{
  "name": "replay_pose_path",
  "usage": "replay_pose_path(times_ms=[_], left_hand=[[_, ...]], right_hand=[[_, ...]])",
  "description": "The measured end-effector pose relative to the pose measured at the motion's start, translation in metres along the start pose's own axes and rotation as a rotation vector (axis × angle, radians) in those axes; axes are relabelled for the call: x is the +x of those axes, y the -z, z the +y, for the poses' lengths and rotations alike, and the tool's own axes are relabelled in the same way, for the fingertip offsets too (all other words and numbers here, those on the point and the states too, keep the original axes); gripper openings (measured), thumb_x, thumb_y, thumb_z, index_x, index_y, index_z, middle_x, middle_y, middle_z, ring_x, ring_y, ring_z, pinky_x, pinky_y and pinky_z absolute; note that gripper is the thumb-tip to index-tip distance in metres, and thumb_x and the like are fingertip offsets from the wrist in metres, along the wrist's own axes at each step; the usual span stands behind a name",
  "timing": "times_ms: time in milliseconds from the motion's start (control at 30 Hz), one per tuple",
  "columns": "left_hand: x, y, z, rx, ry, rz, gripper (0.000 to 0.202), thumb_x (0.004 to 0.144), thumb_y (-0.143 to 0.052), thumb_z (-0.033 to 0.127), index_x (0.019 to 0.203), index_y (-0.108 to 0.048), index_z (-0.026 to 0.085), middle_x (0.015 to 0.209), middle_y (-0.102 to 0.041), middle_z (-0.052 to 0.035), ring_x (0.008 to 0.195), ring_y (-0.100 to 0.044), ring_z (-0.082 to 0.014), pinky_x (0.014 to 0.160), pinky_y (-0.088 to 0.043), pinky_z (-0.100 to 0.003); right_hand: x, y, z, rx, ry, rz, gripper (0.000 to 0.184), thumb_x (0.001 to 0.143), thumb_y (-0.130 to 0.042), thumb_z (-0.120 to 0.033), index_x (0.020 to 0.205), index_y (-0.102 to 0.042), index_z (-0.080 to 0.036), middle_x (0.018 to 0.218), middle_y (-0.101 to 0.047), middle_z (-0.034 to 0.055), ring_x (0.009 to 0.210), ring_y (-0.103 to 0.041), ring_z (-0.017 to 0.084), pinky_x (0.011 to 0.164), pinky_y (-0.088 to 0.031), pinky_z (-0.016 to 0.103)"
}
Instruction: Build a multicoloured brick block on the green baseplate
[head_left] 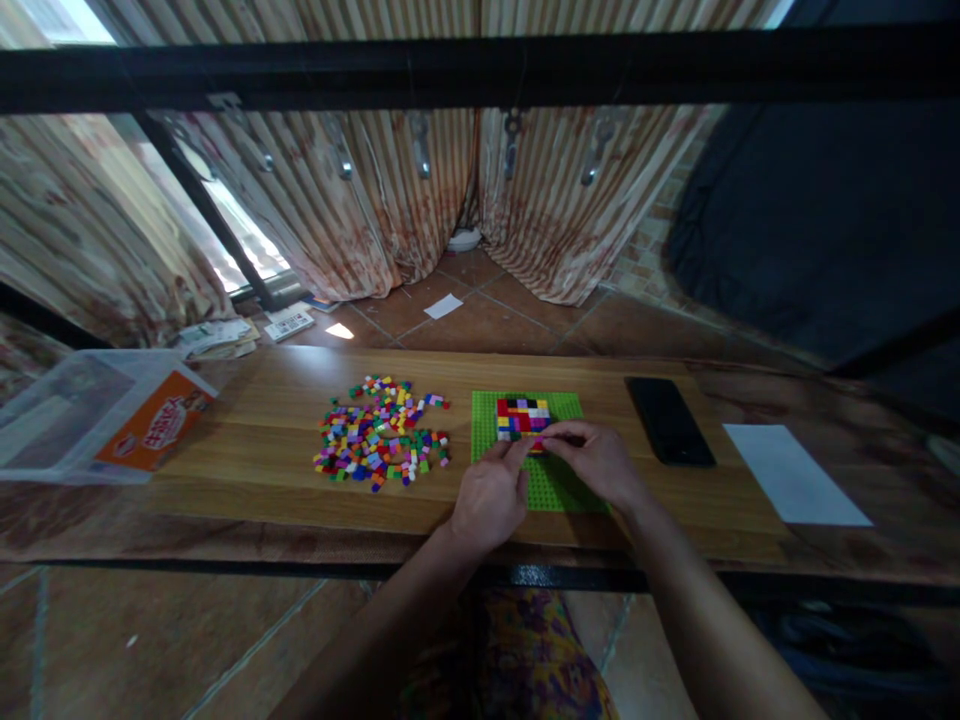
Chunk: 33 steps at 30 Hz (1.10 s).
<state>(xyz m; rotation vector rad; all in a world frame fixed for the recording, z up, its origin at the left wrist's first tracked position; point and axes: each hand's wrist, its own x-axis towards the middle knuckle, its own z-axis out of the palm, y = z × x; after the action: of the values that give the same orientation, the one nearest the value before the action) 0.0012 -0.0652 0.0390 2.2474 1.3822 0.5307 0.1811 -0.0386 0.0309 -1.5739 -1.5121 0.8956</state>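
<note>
A green studded baseplate lies on the wooden board, bearing a block of toy bricks in red, yellow, white, blue, black and purple. My left hand is closed at the near left side of these bricks, fingertips against their front edge. From the right, my right hand reaches in with thumb and index finger pinched at the bricks' near right corner. Whatever either hand's fingertips hold is too small or hidden to make out. Left of the plate spreads a loose pile of small coloured bricks.
A clear plastic box with an orange label stands at the far left. To the right lie a black phone and a white sheet of paper. A dark metal bar crosses above the table's far side, before striped curtains.
</note>
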Motion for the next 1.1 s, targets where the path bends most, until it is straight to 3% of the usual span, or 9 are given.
replay_pose_path(times_ms=[167, 367, 633, 933, 1100], left_hand=[[0.001, -0.003, 0.002, 0.159, -0.017, -0.046, 0.05, 0.091, -0.042, 0.019, 0.14, -0.038, 0.022, 0.121, -0.061, -0.009, 0.102, -0.063, -0.021, 0.088, -0.052, -0.034], [0.002, -0.01, 0.0, 0.248, -0.034, -0.068, 0.054, 0.089, -0.042, 0.014, 0.142, -0.036, 0.02, 0.119, -0.061, -0.0113, 0.1, -0.063, -0.023, 0.086, -0.052, -0.034], [0.004, -0.01, 0.001, 0.31, -0.044, -0.055, 0.051, 0.09, -0.04, 0.012, 0.141, -0.039, 0.02, 0.114, -0.062, -0.0124, 0.099, -0.063, -0.0233, 0.085, -0.052, -0.035], [0.003, -0.013, 0.009, 0.424, -0.047, -0.087, 0.048, 0.093, -0.034, 0.011, 0.14, -0.039, 0.014, 0.103, -0.065, -0.0133, 0.096, -0.064, -0.0239, 0.08, -0.053, -0.036], [0.0, -0.01, 0.011, 0.407, -0.031, -0.064, 0.051, 0.091, -0.036, 0.01, 0.142, -0.037, 0.017, 0.102, -0.065, -0.012, 0.094, -0.064, -0.0216, 0.081, -0.052, -0.034]], right_hand=[[-0.002, -0.007, 0.01, 0.211, -0.065, 0.089, 0.031, 0.063, -0.075, -0.041, 0.087, -0.073, -0.021, 0.071, -0.069, 0.0007, 0.064, -0.061, 0.015, 0.064, -0.048, 0.03], [-0.011, -0.01, 0.017, 0.448, -0.24, 0.359, 0.044, 0.063, -0.073, -0.053, 0.089, -0.072, -0.017, 0.066, -0.065, 0.0006, 0.052, -0.051, 0.01, 0.052, -0.043, 0.025], [-0.008, -0.022, 0.015, 0.305, -0.214, 0.258, 0.048, 0.064, -0.073, -0.055, 0.093, -0.071, -0.017, 0.079, -0.072, 0.0053, 0.066, -0.061, 0.015, 0.06, -0.047, 0.028], [-0.003, -0.027, 0.021, 0.201, -0.201, 0.286, 0.047, 0.064, -0.073, -0.05, 0.094, -0.071, -0.015, 0.073, -0.071, 0.0049, 0.063, -0.061, 0.017, 0.062, -0.048, 0.031], [-0.009, -0.028, 0.016, 0.295, -0.201, 0.335, 0.046, 0.063, -0.074, -0.05, 0.092, -0.07, -0.015, 0.076, -0.071, 0.005, 0.064, -0.061, 0.016, 0.06, -0.048, 0.029]])
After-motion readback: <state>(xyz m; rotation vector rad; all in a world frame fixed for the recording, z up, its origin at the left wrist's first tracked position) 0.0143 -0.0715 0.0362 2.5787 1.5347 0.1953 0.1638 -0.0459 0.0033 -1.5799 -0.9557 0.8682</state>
